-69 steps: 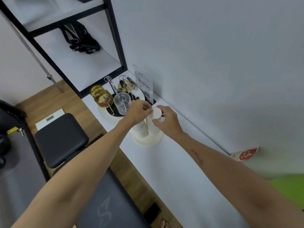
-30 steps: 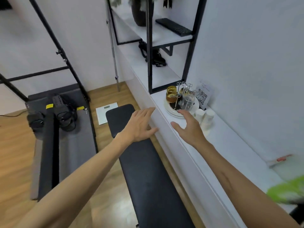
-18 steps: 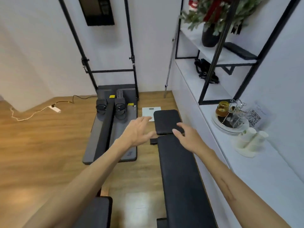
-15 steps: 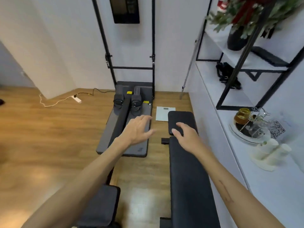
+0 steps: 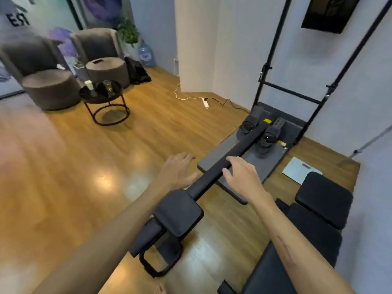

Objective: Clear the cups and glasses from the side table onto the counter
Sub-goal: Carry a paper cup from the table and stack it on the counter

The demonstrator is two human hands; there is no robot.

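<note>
The side table [image 5: 101,96] is small and round, with a glossy black top on thin black metal legs joined by a ring at the foot. It stands on the wood floor [image 5: 63,166] far off at the upper left, well apart from both hands. On its top sit a pale, upright white cup [image 5: 88,84] near the left edge and a clear glass [image 5: 107,87] toward the middle; other dark shapes beside them are too blurred to name. Behind the table are two grey upholstered armchairs [image 5: 95,42], each with a round, drum-shaped grey footstool [image 5: 49,89] in front.

The left hand [image 5: 177,171] and right hand [image 5: 244,177] hang in mid-air in the centre of the view, palms down, fingers loosely spread and slightly curled, neither one gripping anything. Beneath them runs a rowing machine [image 5: 214,177] with a long matt black rail, a padded black seat and foot straps at its far end. A black padded bench [image 5: 307,234] lies at the lower right, beside a white wall. The floor is smooth, honey-coloured plank with a bright sheen
</note>
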